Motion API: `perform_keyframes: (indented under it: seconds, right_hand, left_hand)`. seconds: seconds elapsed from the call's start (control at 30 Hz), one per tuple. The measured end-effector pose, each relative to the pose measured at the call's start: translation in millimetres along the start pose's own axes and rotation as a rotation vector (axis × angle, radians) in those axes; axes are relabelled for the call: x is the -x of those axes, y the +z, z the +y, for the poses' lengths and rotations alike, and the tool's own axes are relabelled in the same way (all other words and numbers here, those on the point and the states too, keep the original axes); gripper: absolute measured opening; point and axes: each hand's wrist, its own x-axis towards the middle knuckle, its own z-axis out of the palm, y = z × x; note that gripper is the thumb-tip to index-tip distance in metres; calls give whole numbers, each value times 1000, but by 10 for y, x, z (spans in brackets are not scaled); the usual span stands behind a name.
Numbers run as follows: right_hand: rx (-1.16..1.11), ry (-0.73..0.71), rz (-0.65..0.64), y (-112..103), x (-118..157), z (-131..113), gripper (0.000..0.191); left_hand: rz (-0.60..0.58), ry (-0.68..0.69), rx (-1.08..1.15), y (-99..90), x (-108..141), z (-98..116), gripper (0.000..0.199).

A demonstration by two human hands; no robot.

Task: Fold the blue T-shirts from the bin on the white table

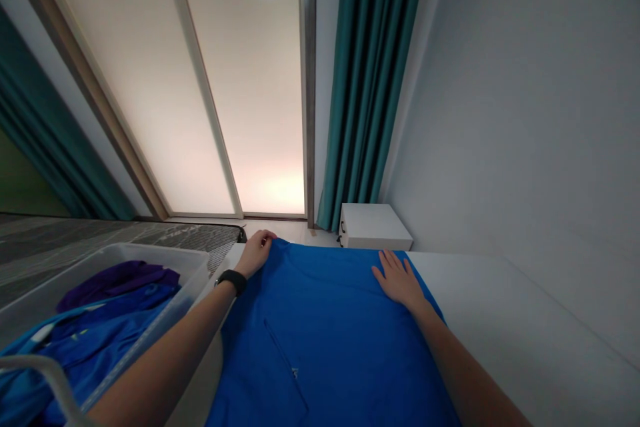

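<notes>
A blue garment lay spread almost flat on a white worktop, directly in front of the person wearing the camera, its nearest part running out of view at the bottom. A slanting line, like a seam or zip, crossed its lower left part, with a small pale mark on it.

The person's left hand was at the garment's far left corner, thumb and fingers pinched together on the cloth. A dark watch circled that wrist. The right hand rested palm down near the far right corner, its fingers straight and slightly apart, pressing on the fabric rather than gripping it.

To the left, beside the worktop, a translucent plastic bin held a purple cloth and crumpled blue clothes. Beyond the far edge stood a low white cabinet, in front of a teal curtain and just right of pale, glowing sliding doors.
</notes>
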Motion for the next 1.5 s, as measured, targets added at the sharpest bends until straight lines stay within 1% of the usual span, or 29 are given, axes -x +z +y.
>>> perform_keyframes:
  seconds: [0.07, 0.13, 0.23, 0.3, 0.37, 0.4, 0.43, 0.47, 0.53, 0.57, 0.6, 0.67, 0.77, 0.87, 1.0, 1.13, 1.27, 1.33, 1.43, 1.5]
  right_hand:
    - [-10, -2, 1, 10, -5, 7, 72]
    - [-20, 0, -1, 16, -5, 9, 72]
    - [-22, 4, -2, 10, 2, 2, 72]
    - [-15, 5, -2, 1, 6, -4, 71]
    - [-12, 2, -4, -6, 7, -8, 71]
    - [-11, 0, -4, -7, 5, -8, 71]
    - [-10, 0, -4, -6, 3, -7, 71]
    - [-8, 0, -4, -3, 0, -6, 71]
    - [-4, 4, -6, 6, -5, -2, 71]
    - [-4, 4, -5, 10, -7, 0, 71]
    - [-5, 3, -4, 14, -8, 1, 71]
    - [-13, -2, 2, 18, -8, 2, 71]
    - [-25, 0, 3, 16, -7, 1, 72]
    - [-24, 3, 4, 10, -7, -2, 72]
    - [-32, -5, 8, 8, -4, -3, 72]
    - [-29, -6, 5, 3, 4, -6, 72]
    - [-19, 3, 3, -9, 13, -12, 71]
    - [-20, 6, 7, -13, 14, -13, 71]
    - [-18, 6, 10, -11, 13, -12, 70]
    - [-15, 5, 6, -9, 12, -10, 71]
  left_hand:
    - [-2, 53, 73, -28, 103, 130, 23]
    - [-30, 127, 146, -52, 253, 271, 20]
    - [-96, 251, 137, -57, 540, 476, 17]
    - [-214, 361, 77, -39, 737, 583, 17]
    - [-354, 463, 10, -16, 893, 647, 19]
    - [-398, 492, -18, -9, 941, 657, 20]
    - [-415, 499, -41, -7, 962, 649, 21]
    - [-400, 479, -57, -11, 953, 623, 22]
    - [-308, 353, -68, -32, 848, 514, 24]
    - [-246, 260, -68, -47, 759, 436, 25]
    - [-212, 149, -56, -61, 656, 350, 27]
    - [-189, -59, -80, -78, 442, 178, 28]
    - [-201, -139, -107, -50, 196, 10, 25]
    - [-228, -148, -104, 32, 79, -16, 23]
    - [-256, -121, -75, 123, 25, 27, 15]
    - [-193, -62, -51, 117, 43, 113, 16]
    - [-138, 26, 23, 111, 200, 357, 15]
    - [-124, 85, 140, 149, 324, 512, 13]
    - [-208, 127, 218, 254, 509, 685, 18]
    - [-264, 161, 211, 329, 600, 729, 19]
